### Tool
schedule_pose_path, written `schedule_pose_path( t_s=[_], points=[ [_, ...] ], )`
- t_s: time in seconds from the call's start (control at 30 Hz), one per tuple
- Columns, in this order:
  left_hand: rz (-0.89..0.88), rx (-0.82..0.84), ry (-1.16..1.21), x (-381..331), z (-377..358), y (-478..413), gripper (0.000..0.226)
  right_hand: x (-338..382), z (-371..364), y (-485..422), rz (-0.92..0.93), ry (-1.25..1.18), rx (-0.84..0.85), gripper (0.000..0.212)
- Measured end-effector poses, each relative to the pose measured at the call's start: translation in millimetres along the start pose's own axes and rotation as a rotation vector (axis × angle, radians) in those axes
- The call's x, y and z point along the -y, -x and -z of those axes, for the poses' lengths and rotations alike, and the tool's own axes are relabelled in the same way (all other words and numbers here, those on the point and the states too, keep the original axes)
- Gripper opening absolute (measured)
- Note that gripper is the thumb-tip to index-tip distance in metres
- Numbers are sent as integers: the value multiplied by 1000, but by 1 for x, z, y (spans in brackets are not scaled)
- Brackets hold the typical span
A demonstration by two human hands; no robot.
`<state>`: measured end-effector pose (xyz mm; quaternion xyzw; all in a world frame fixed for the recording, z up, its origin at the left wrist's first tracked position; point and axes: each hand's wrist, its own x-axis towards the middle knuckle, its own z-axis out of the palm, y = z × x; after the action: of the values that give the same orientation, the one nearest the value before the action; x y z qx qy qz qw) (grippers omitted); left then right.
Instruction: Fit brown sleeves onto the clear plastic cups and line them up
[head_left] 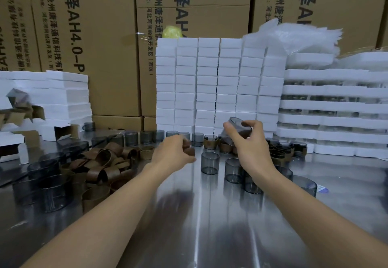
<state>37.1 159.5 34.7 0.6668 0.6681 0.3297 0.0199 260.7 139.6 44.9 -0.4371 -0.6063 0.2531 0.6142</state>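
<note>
My right hand (pixel 253 146) holds a smoky clear cup (pixel 238 130) tilted in the air, fingers around its rim and side. Blurred by motion, my left hand (pixel 175 152) is closed on a brown sleeve (pixel 189 149) just left of that cup. Several bare cups (pixel 210 162) stand on the steel table (pixel 210 225) under my right hand. Sleeved cups (pixel 211 141) stand in a row behind, continuing to the right. A heap of loose brown sleeves (pixel 105 162) lies at the left.
More bare cups (pixel 50 185) crowd the left front, and a row of them (pixel 144 136) lines the back. White foam blocks (pixel 218 83) are stacked behind, foam trays (pixel 333 110) at the right, and cardboard boxes (pixel 94 36) form the wall.
</note>
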Motion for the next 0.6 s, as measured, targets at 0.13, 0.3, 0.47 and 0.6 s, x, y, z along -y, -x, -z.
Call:
schedule_pose_path(
  t_s=[0.13, 0.3, 0.47, 0.6],
  points=[
    [-223, -257, 126, -17, 5, 7, 52, -5, 3, -3, -7, -98, -9, 60],
    [-436, -463, 246, -38, 9, 20, 62, -5, 3, 0, 95, -88, 60, 46],
    [-480, -522, 266, -45, 12, 26, 63, 1, -2, 5, 197, -52, 34, 32],
    [-467, -483, 285, -45, 10, 27, 59, 8, -3, 14, 287, -104, 74, 60]
  ],
)
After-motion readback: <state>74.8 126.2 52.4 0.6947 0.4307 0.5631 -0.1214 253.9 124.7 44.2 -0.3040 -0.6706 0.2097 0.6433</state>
